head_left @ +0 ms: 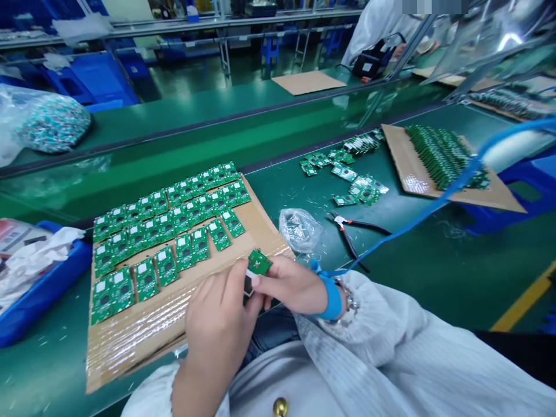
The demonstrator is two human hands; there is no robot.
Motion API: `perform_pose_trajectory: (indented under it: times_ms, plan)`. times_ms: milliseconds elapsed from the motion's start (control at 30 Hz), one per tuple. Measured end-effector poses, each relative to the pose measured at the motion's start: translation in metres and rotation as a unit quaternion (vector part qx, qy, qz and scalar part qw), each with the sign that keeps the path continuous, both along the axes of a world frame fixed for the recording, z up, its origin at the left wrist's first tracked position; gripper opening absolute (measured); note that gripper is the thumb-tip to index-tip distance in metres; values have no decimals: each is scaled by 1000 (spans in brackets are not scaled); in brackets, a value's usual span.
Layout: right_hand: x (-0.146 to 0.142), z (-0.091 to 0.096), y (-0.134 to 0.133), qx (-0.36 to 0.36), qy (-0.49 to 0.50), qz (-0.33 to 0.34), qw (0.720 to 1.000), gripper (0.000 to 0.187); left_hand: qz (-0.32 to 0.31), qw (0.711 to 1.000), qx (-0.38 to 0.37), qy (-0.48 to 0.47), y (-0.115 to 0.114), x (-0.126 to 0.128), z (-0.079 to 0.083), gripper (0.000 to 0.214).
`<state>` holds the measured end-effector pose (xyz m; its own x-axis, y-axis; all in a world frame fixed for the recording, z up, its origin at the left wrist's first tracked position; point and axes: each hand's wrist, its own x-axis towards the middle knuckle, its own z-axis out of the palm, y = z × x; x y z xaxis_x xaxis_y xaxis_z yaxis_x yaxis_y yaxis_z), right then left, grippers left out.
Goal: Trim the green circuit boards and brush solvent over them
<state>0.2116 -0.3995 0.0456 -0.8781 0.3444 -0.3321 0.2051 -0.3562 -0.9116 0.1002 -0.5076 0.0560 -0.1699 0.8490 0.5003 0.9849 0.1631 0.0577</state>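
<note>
Both my hands meet at the near edge of the bench over a small green circuit board (259,262). My left hand (221,324) pinches its lower edge with thumb and fingers closed. My right hand (292,285), fingers curled, grips the same board from the right; a blue wrist strap (332,296) with a blue coiled cord (438,200) runs off it. Just beyond lies a taped cardboard sheet (143,330) carrying rows of several similar green boards (165,231).
A small clear plastic bag (299,229) and black-handled cutters (351,229) lie right of the cardboard. Loose boards (347,174) and a second cardboard (499,194) stacked with boards sit further right. A blue bin (39,289) stands at left. Another person in white works at the back right.
</note>
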Motion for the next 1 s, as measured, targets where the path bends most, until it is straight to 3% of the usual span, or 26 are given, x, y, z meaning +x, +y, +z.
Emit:
perform_pose_trajectory:
  times_ms: [100, 200, 233, 300, 367, 433, 500, 567, 633, 667, 700, 733, 767, 867, 1000]
  plan:
    - [-4, -1, -6, -29, 45, -31, 998, 40, -34, 998, -1, -53, -1, 1, 1, 32]
    - [4, 2, -4, -11, 87, -40, 995, 29, -17, 966, -47, -254, 0, -3, 4, 51]
    - [8, 3, -3, 8, 92, -41, 995, 25, -13, 934, -82, -347, 1, -4, 6, 54]
    - [15, 8, -2, 66, 87, -35, 993, 20, -20, 843, -163, -513, 4, -6, 9, 50]
    - [19, 14, -3, 163, 56, -39, 984, 17, -39, 770, -229, -594, 7, -7, 11, 37]
    - [24, 19, -2, 260, 23, -36, 965, 19, -43, 752, -256, -606, 10, -5, 10, 23]
    - [30, 21, 3, 305, 12, -21, 952, 24, -50, 729, -263, -630, 11, 0, 8, 16]
    - [44, 19, 17, 312, -3, -17, 950, 29, -61, 667, -265, -693, 11, 6, 4, 21]
    - [68, 16, 37, 382, -111, -65, 915, 33, -68, 586, -271, -761, 10, 10, 1, 35]
    - [83, 13, 49, 433, -192, -97, 875, 36, -73, 546, -279, -786, 9, 12, -1, 42]
    - [98, 9, 60, 497, -292, -128, 807, 42, -76, 510, -293, -805, 9, 13, -3, 48]
    - [114, 5, 71, 520, -351, -153, 763, 53, -78, 476, -311, -819, 8, 13, -5, 53]
    - [129, 0, 80, 526, -392, -161, 737, 66, -83, 450, -327, -827, 8, 13, -7, 57]
    - [159, -20, 94, 513, -482, -140, 696, 95, -108, 408, -348, -837, 9, 14, -14, 57]
    - [165, -40, 96, 510, -520, -95, 679, 108, -138, 389, -340, -845, 13, 15, -22, 46]
